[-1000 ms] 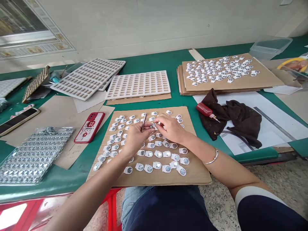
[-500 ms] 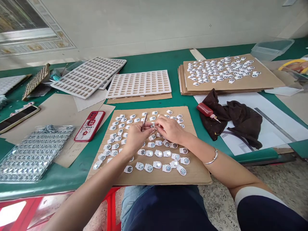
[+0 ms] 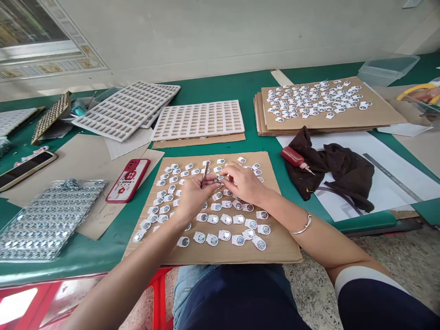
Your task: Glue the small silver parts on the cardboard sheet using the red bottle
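Note:
Over the middle of a brown cardboard sheet point(image 3: 283, 250), my two hands meet with their fingertips close together. My left hand point(image 3: 192, 195) is closed and grips a slim metal tool point(image 3: 205, 172), tweezers by its look, which points up and away. A small silver piece point(image 3: 218, 179) shows between both hands' fingertips; its detail is too small to make out. My right hand point(image 3: 244, 184) pinches this piece from the right. Rows of white tabs with round silver discs point(image 3: 227, 219) lie on the cardboard around and beneath my hands, which hide some of them.
White slotted trays point(image 3: 199, 121) stand at the back. More tabs lie on a cardboard stack point(image 3: 378, 114) at back right. A red squeeze bottle point(image 3: 292, 156) with a needle tip rests on dark cloth point(image 3: 350, 176). On the left are a red-cased phone point(image 3: 128, 181) and packed silver gems point(image 3: 51, 220).
Both hands stay in nearly the same place. The slim tool in my left hand has tilted slightly, and the fingertips have shifted a little around the small silver piece.

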`<state>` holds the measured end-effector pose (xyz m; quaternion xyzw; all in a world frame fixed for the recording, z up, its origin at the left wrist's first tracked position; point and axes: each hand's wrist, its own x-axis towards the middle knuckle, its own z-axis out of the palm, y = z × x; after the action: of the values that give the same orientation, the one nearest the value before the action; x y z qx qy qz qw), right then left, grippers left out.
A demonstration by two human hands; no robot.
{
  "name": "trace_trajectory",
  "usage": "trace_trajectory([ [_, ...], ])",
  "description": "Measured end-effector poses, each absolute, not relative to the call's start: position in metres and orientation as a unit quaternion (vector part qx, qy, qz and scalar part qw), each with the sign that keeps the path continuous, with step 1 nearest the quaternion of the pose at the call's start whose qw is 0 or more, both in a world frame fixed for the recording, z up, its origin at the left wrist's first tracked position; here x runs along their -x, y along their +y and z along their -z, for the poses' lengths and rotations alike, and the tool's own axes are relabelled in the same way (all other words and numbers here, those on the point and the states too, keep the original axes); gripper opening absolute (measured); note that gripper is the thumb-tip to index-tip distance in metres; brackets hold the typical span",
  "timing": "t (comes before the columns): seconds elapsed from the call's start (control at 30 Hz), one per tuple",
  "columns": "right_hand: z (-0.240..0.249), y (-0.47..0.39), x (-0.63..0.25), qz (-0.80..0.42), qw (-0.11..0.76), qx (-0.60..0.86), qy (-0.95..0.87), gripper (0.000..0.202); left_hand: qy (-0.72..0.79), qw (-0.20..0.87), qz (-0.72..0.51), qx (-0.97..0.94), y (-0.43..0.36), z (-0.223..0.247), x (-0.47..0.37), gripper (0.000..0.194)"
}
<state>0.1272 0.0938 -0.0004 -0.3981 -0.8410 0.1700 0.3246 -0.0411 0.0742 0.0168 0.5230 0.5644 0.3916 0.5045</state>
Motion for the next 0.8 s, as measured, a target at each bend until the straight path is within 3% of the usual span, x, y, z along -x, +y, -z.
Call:
trace_trajectory([
  [0.7, -0.0026, 0.0961, -0.1303, -0.089, 0.232, 0.375, -0.893, 0.021, 0.579, 0.514, -0.404, -0.487, 0.0726, -0.0141, 0.0419, 0.03],
  [0.8, -0.0002, 0.0974, -0.1319, -0.112, 0.278, 0.39, -0.871, 0.021, 0.578, 0.505, -0.413, -0.49, 0.0729, -0.0127, 0.0429, 0.03],
])
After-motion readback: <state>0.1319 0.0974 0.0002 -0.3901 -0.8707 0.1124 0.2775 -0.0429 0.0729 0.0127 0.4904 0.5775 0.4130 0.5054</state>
